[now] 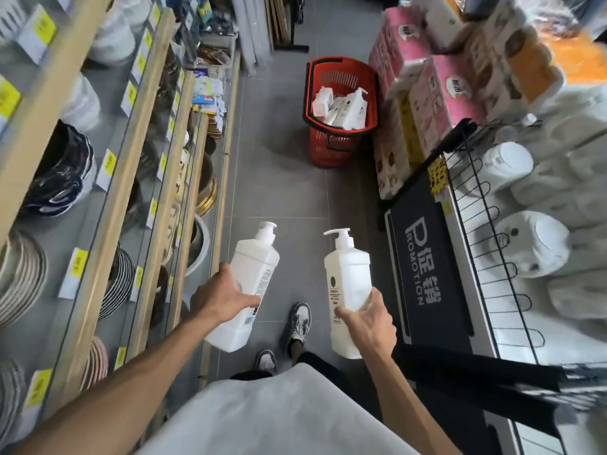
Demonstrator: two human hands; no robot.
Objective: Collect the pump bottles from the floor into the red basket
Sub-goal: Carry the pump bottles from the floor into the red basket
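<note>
Now left hand [220, 298] gripping white pump bottle [244, 290], right hand [368, 320] gripping second pump bottle [345, 290]; red basket [341, 90] far ahead, holding white bottles.

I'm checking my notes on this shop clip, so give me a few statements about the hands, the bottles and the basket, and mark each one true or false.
1. Each hand holds a white pump bottle. True: the left hand grips the left bottle and the right hand grips the right bottle.
2. The red basket is empty. False: it already holds white bottles.
3. The basket stands on the floor farther up the aisle than the hands. True.
4. The right bottle lies on the floor. False: it is held upright in the air.
5. Shelves of plates run along the person's left. True.
</note>
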